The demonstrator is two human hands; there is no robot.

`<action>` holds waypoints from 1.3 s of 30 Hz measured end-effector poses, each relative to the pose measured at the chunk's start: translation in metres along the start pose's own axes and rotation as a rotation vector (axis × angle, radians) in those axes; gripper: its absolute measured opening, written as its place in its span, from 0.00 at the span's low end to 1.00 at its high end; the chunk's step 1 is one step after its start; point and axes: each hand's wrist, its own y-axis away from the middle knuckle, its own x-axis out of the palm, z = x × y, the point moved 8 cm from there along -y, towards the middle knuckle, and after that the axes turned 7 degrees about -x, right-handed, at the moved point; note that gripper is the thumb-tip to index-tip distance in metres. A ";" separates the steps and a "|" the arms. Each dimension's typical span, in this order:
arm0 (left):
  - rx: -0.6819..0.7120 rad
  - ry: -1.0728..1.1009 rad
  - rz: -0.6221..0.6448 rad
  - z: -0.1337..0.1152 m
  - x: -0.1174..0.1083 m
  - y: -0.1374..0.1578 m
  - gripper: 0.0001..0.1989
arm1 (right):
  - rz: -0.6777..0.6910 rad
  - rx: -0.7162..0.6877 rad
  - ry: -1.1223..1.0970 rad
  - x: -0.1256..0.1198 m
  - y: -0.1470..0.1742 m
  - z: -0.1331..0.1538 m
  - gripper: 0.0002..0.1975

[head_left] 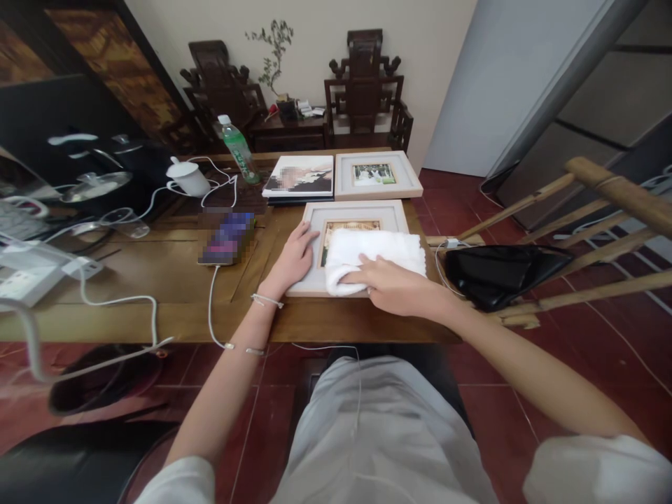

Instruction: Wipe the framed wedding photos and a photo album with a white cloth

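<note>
A light wooden picture frame lies flat near the front edge of the table. My left hand rests on its left side, fingers stretched out over the rim and the pale mat. Over the right part of the frame, my right hand presses on a folded white cloth, its fingers gripping the near fold. The cloth covers much of the small picture in the middle, so only its upper and left parts show.
Behind lie another picture frame and a photo album. A phone on a cable, a green-labelled bottle and a white lidded cup stand leftward. A black bag rests on a bamboo chair at right.
</note>
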 end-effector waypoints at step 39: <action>0.019 -0.048 -0.003 0.003 0.001 -0.002 0.22 | -0.138 -0.021 -0.018 0.006 -0.024 -0.024 0.33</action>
